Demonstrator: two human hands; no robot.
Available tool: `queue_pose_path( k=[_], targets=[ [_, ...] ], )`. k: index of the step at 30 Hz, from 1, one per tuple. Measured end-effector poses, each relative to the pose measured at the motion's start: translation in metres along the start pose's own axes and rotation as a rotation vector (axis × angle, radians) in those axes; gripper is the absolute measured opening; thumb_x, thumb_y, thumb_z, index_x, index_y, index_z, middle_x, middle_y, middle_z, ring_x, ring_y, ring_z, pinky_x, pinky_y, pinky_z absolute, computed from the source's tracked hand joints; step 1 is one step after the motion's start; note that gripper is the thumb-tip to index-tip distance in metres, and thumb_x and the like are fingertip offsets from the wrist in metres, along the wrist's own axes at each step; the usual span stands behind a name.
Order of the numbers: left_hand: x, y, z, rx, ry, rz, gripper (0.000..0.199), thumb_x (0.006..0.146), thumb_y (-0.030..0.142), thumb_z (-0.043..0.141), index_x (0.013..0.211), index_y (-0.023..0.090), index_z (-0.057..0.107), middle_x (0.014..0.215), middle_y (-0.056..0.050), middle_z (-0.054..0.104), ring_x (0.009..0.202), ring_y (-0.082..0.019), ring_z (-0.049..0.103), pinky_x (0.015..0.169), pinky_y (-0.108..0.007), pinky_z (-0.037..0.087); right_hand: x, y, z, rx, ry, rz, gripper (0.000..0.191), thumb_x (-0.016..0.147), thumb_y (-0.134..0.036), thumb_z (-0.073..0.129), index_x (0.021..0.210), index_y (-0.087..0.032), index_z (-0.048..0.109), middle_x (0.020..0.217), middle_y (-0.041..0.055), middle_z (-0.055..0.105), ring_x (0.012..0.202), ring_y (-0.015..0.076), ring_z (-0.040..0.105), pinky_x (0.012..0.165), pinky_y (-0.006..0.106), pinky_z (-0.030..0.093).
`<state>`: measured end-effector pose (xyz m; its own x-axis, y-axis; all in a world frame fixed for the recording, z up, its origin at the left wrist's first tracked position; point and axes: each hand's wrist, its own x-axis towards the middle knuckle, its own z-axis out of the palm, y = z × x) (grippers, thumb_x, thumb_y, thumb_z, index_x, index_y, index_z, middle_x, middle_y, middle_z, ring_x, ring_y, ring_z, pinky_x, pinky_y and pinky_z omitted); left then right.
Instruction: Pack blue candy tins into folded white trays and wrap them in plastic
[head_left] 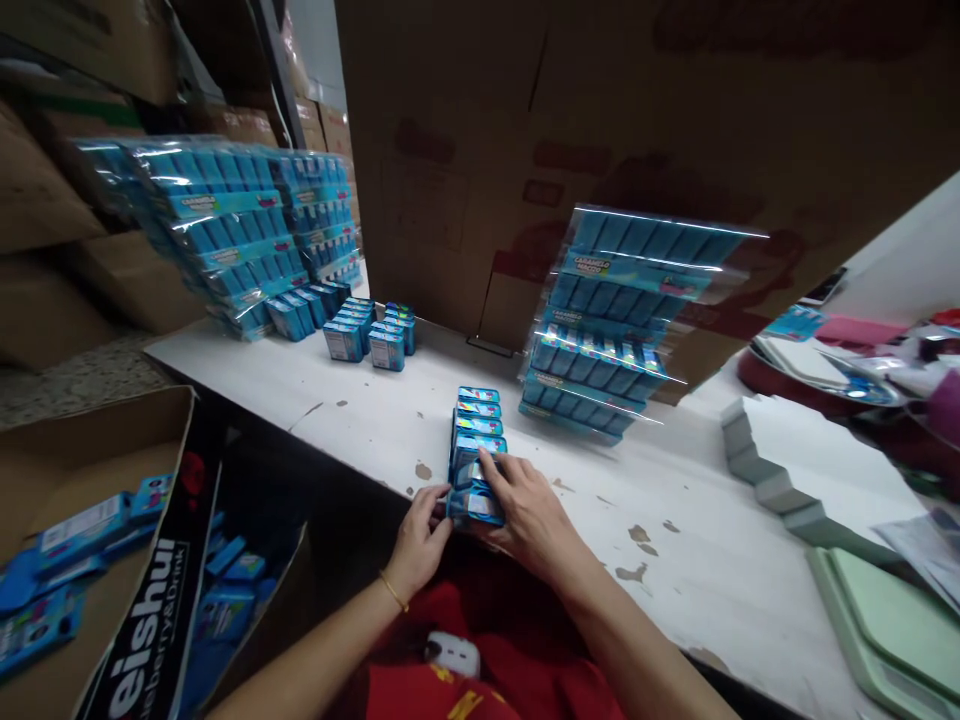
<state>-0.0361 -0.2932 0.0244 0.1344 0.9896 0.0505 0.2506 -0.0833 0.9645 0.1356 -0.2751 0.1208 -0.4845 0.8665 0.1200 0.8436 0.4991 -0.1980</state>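
Left hand (421, 540) and right hand (529, 505) are partly closed on the near end of a row of blue cartons (478, 425), which extends forward from the grip. Clear-wrapped CARAMELO packs (607, 320), ahead-right and far ahead-left of the grip, appear complete. The gripped row appears unfinished. Apparently remaining: loose blue cartons (343, 342) ahead-left; flat blue cartons (82, 530) lower left.

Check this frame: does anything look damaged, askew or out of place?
Yes. The white table has brownish patches, clearest to the right of the right hand, where the surface seems chipped away. The stack of wrapped packs before the big carton also appears to lean, though lens stretching may exaggerate that. I see no spill.
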Motion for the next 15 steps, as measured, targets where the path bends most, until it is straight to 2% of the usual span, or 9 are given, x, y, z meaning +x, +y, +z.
queue_pose_path(
  k=[3, 7, 10, 12, 13, 15],
  targets=[
    [-0.001, -0.004, -0.006, -0.010, -0.050, -0.024, 0.038, 0.076, 0.017, 0.046, 0.113, 0.018, 0.051, 0.117, -0.007, 0.050, 0.109, -0.019, 0.046, 0.096, -0.034, 0.036, 0.010, -0.001, 0.006, -0.024, -0.050, -0.048, 0.081, 0.066, -0.039, 0.063, 0.135, -0.021, 0.024, 0.123, 0.0128, 0.041, 0.107, 0.0299, 0.039, 0.087, 0.045, 0.036],
    [0.008, -0.002, -0.015, 0.024, 0.033, -0.109, 0.039, 0.082, 0.032, 0.043, 0.117, 0.016, 0.049, 0.125, -0.009, 0.047, 0.118, -0.020, 0.039, 0.103, -0.037, 0.026, 0.019, 0.001, 0.023, 0.001, -0.033, -0.085, 0.083, 0.062, -0.040, 0.068, 0.133, -0.027, 0.027, 0.141, 0.0067, 0.022, 0.127, 0.0332, 0.013, 0.101, 0.053, 0.013],
    [0.032, 0.008, -0.017, -0.026, 0.063, -0.107, 0.045, 0.084, 0.041, 0.039, 0.120, 0.016, 0.047, 0.129, -0.009, 0.043, 0.122, -0.019, 0.035, 0.105, -0.036, 0.022, 0.021, 0.008, 0.021, 0.111, -0.081, -0.101, 0.087, 0.061, -0.049, 0.067, 0.134, -0.028, 0.025, 0.141, 0.0056, 0.023, 0.129, 0.0330, 0.008, 0.102, 0.055, 0.005],
    [0.056, 0.016, -0.017, -0.104, 0.060, -0.114, 0.050, 0.083, 0.045, 0.039, 0.124, 0.016, 0.042, 0.133, -0.009, 0.039, 0.124, -0.020, 0.032, 0.106, -0.037, 0.021, 0.016, 0.019, 0.014, 0.283, -0.096, -0.109, 0.082, 0.067, -0.056, 0.058, 0.135, -0.027, 0.021, 0.141, 0.0055, 0.023, 0.130, 0.0299, 0.010, 0.103, 0.054, 0.006],
    [0.069, 0.021, -0.016, -0.155, 0.067, -0.134, 0.053, 0.083, 0.047, 0.039, 0.126, 0.017, 0.039, 0.136, -0.009, 0.035, 0.125, -0.020, 0.030, 0.105, -0.038, 0.022, 0.009, 0.027, 0.010, 0.386, -0.054, -0.054, 0.078, 0.072, -0.057, 0.051, 0.136, -0.027, 0.018, 0.142, 0.0057, 0.021, 0.130, 0.0271, 0.011, 0.104, 0.052, 0.009],
    [0.091, 0.032, -0.012, -0.270, 0.097, -0.201, 0.057, 0.081, 0.048, 0.043, 0.128, 0.018, 0.035, 0.140, -0.009, 0.028, 0.127, -0.021, 0.028, 0.104, -0.037, 0.025, -0.010, 0.045, 0.009, 0.566, 0.107, 0.181, 0.067, 0.081, -0.053, 0.039, 0.137, -0.026, 0.015, 0.142, 0.0056, 0.019, 0.130, 0.0213, 0.015, 0.105, 0.046, 0.016]
  ],
)
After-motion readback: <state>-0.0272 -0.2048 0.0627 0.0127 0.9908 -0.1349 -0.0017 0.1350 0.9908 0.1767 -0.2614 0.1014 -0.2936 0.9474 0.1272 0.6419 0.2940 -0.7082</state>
